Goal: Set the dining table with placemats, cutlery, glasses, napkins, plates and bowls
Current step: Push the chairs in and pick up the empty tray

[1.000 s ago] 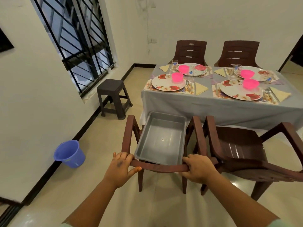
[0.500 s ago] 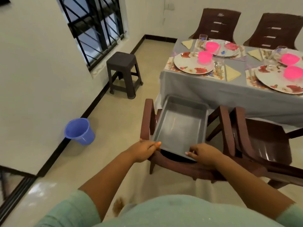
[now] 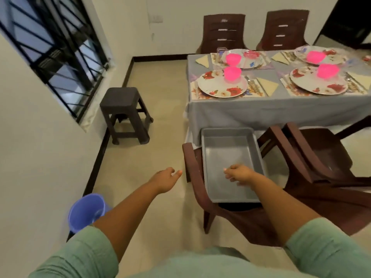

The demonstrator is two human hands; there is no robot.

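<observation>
Closest to me I see my pale green sleeves (image 3: 84, 255) and both forearms reaching forward. My left hand (image 3: 166, 178) hangs in the air above the floor, just left of the brown plastic chair (image 3: 197, 189); its fingers are loosely extended and hold nothing. My right hand (image 3: 240, 175) hovers above the grey tray (image 3: 226, 149), fingers relaxed and a little spread, also holding nothing. Whether it touches the tray I cannot tell.

The grey tray lies on the seat of this chair, between the armrests, and I see nothing inside it. A second brown chair (image 3: 321, 157) stands just beside on the right. On the left, near the wall, a blue bucket (image 3: 86, 212) stands on the floor, partly hidden behind my left arm. Further, below the barred window (image 3: 52, 51), stands a dark plastic stool (image 3: 124, 113).

Behind the chairs is the dining table with its grey tablecloth (image 3: 261, 111). Four places are laid on it. The near left one has a floral placemat (image 3: 195, 93), a flowered plate (image 3: 220, 85) with a pink bowl (image 3: 232, 74) on it, cutlery (image 3: 252, 83) and a folded yellow napkin (image 3: 268, 86) to the right. The other three places look similar, each with a pink bowl on a plate. A glass (image 3: 220, 52) stands by the far left plate. Two more brown chairs (image 3: 223, 31) stand at the far side, against the wall.
</observation>
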